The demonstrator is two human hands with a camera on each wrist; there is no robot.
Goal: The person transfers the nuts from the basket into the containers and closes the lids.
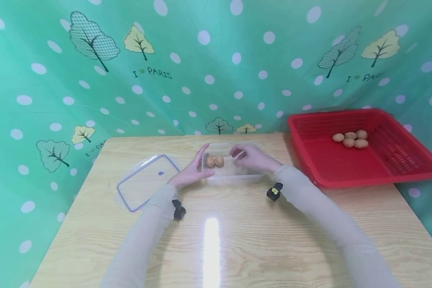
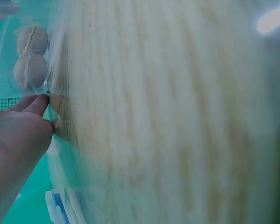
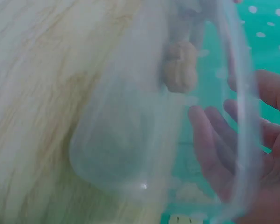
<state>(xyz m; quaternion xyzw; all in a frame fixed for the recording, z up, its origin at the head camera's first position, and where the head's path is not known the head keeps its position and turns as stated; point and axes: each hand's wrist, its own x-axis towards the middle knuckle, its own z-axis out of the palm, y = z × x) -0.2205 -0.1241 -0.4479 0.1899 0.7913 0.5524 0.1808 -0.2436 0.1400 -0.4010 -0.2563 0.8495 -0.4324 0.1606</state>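
A clear plastic container (image 1: 234, 181) sits on the table with two walnuts (image 1: 215, 161) side by side at its left end. My left hand (image 1: 192, 173) spans that end, thumb by the front rim and fingers toward the back corner. In the left wrist view, the fingers (image 2: 39, 105) reach the end wall, close below the walnuts (image 2: 31, 58). Over the container's right half is my right hand (image 1: 253, 157), its fingers loosely bent and nothing between them. Those fingers (image 3: 206, 135) show partly through the clear wall in the right wrist view.
A clear lid (image 1: 123, 204) with a blue seal lies flat left of the container. At the right, a large red basket (image 1: 392, 178) holds several walnuts (image 1: 350, 139). Green dotted cloth (image 1: 187, 108) hangs behind the wooden table (image 1: 245, 248).
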